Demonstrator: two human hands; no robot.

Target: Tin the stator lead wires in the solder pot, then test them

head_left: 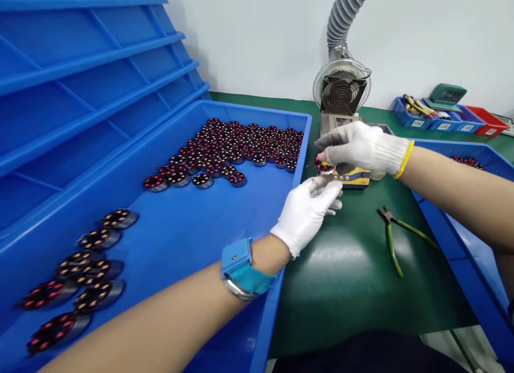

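Observation:
My right hand (357,147), in a white glove with a yellow cuff, has its fingers closed on a round black part (319,161) with pinkish-red dots, mostly hidden by the fingers. Just below it, my left hand (307,210), also gloved, has thumb and fingers pressed together; what lies between them cannot be made out. Behind both hands stands a small machine with a yellow and blue front panel (355,177). Many similar round parts (241,140), with pink or gold dots, lie in the blue tray (188,212) on the left.
Green-handled cutters (388,218) lie open on the green mat (329,298). A fan (341,94) under a grey duct hose (345,14) stands at the back. Another blue tray (445,228) is at right. Small blue bins (417,119) and a red bin (488,121) line the wall.

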